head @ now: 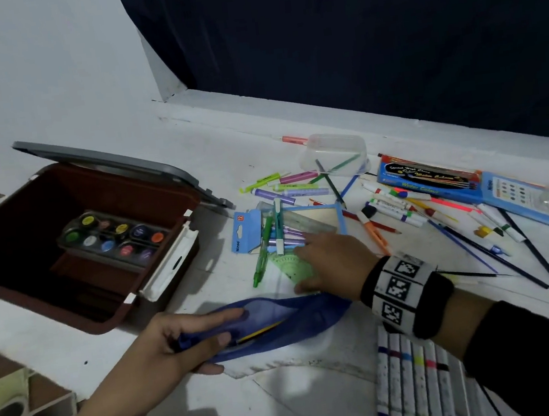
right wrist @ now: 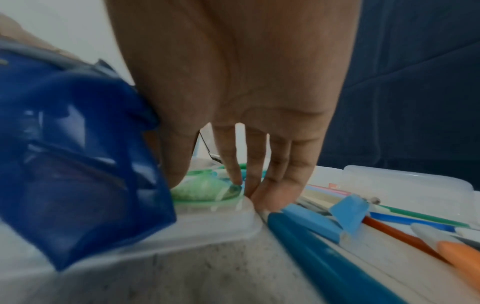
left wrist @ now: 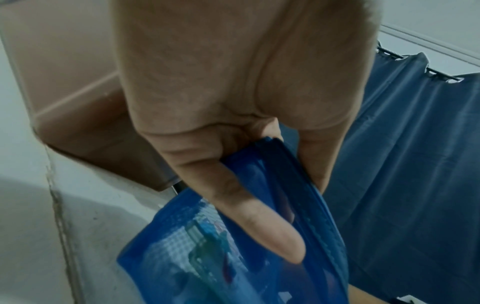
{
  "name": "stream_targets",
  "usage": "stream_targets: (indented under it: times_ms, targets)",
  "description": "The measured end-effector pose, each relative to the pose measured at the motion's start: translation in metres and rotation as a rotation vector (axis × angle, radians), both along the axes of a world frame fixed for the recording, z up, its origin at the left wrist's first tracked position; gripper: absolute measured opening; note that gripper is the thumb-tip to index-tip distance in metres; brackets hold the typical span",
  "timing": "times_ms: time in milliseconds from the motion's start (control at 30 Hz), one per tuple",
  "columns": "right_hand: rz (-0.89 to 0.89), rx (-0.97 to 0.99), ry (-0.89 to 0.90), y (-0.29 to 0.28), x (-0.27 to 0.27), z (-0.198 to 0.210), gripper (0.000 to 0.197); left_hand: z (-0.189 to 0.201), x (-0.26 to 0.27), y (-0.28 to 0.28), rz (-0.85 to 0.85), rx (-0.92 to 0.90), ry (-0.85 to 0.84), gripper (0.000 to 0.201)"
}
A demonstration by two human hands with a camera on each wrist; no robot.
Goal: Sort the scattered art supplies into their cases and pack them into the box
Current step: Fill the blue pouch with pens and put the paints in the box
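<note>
Head cam looks down over the whole tabletop [head: 220, 152]. Both wrist cams sit super close behind the fingers [left wrist: 272, 232], all three sharing the blue pouch [head: 279, 329].

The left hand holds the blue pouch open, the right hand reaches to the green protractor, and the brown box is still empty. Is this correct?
Not quite: the brown box is not empty; a paint set already lies inside, as the head view shows. The left hand does hold the blue pouch open, and the right hand reaches to the green protractor.
</note>
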State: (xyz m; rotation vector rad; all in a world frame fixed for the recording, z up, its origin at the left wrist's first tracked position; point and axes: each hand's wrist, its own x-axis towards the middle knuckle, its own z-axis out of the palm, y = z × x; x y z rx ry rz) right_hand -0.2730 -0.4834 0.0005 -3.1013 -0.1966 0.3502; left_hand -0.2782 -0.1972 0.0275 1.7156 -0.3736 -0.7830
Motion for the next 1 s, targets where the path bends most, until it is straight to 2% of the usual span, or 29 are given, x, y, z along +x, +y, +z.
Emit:
stream_targets:
  times_ms: [133,233,300,400,500,567,667,733,800,900,1000]
  targets:
    - [-0.073,0.113,-0.048,0.001,-0.001,0.004,0.047,-0.001,0.005,-0.006,0.027,-0.011,0.021,0.033]
    - [-0.180,0.292,-0.194,-0.009,-0.006,0.016,0.040,0.000,0.007,-0.010,0.030,-0.015,0.027,0.033]
    - [-0.253,0.473,-0.280,-0.018,-0.011,0.029,0.041,0.000,0.007,-0.014,0.015,-0.021,0.042,0.033]
    - [-0.300,0.865,-0.363,-0.018,-0.027,0.056,0.040,0.000,0.009,-0.019,0.010,-0.036,0.061,0.035]
    - [-0.152,1.077,-0.430,-0.001,-0.046,0.078,0.028,-0.001,0.009,-0.025,0.000,-0.046,0.046,0.041]
    - [-0.011,1.019,-0.368,0.012,-0.055,0.077,0.023,-0.001,0.009,-0.028,-0.014,-0.067,0.065,0.043]
    - [0.245,0.568,-0.273,0.021,-0.057,0.055,0.022,0.001,0.011,-0.031,-0.066,-0.089,0.088,0.046]
    - [0.308,0.466,-0.226,0.018,-0.053,0.046,0.021,0.001,0.013,-0.030,-0.059,-0.092,0.087,0.048]
    - [0.261,0.570,-0.275,0.012,-0.048,0.047,0.015,0.000,0.013,-0.028,-0.034,-0.095,0.088,0.046]
    - [0.035,0.766,-0.462,-0.003,-0.035,0.055,0.007,-0.002,0.013,-0.023,-0.015,-0.088,0.091,0.043]
    - [-0.205,0.801,-0.426,-0.023,-0.008,0.049,0.009,-0.003,0.012,-0.018,-0.007,-0.072,0.091,0.041]
